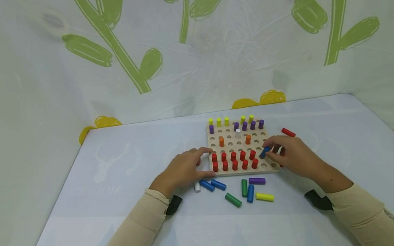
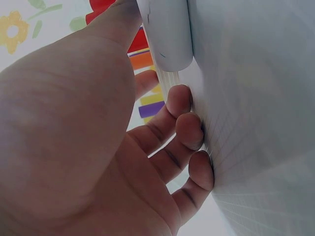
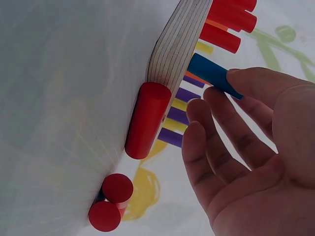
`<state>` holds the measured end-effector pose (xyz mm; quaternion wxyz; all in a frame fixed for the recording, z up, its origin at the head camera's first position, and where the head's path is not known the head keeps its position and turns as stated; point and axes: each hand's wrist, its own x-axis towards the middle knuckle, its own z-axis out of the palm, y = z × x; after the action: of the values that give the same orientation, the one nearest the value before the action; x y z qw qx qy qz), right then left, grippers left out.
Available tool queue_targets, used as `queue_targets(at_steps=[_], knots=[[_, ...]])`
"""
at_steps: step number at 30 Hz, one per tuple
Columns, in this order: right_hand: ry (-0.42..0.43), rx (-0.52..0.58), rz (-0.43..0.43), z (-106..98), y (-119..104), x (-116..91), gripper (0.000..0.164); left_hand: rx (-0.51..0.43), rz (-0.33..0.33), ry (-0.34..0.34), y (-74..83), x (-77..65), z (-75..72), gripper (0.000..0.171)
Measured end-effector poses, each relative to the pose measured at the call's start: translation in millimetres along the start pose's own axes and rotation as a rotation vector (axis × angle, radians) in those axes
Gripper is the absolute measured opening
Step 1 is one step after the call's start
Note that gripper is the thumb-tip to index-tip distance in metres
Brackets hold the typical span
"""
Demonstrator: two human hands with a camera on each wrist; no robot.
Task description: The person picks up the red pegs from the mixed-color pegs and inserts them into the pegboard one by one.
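My right hand [image 1: 293,156] pinches a blue peg [image 1: 265,152] between thumb and fingers, over the right part of a wooden pegboard [image 1: 240,172]. In the right wrist view the blue peg [image 3: 211,73] leans, its lower end right at the board's top. My left hand [image 1: 184,168] touches the board's left side with thumb and index finger. Its other fingers [image 2: 189,130] bend loosely onto the table in the left wrist view. Two rows of red pegs [image 1: 233,156] stand near the board's front; purple pegs [image 1: 244,126] and yellow pegs [image 1: 219,122] stand at the back.
Loose pegs lie before the board: blue [image 1: 218,184], green [image 1: 233,200], purple [image 1: 257,181], yellow [image 1: 265,197] and a white one [image 1: 197,186] by the left hand. Red pegs [image 3: 147,120] lie along its right side. Orange pegs [image 1: 248,139] and a white peg [image 1: 238,133] stand mid-board.
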<state>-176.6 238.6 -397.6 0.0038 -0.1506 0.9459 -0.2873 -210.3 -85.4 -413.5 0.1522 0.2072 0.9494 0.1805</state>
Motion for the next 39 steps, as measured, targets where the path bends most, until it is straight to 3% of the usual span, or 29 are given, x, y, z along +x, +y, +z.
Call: queue_targets(at_steps=[39], knots=[[-0.006, -0.039, -0.024, 2.0, 0.4, 1.5, 0.027, 0.012, -0.005, -0.008, -0.9, 2.6, 0.6, 0.08]])
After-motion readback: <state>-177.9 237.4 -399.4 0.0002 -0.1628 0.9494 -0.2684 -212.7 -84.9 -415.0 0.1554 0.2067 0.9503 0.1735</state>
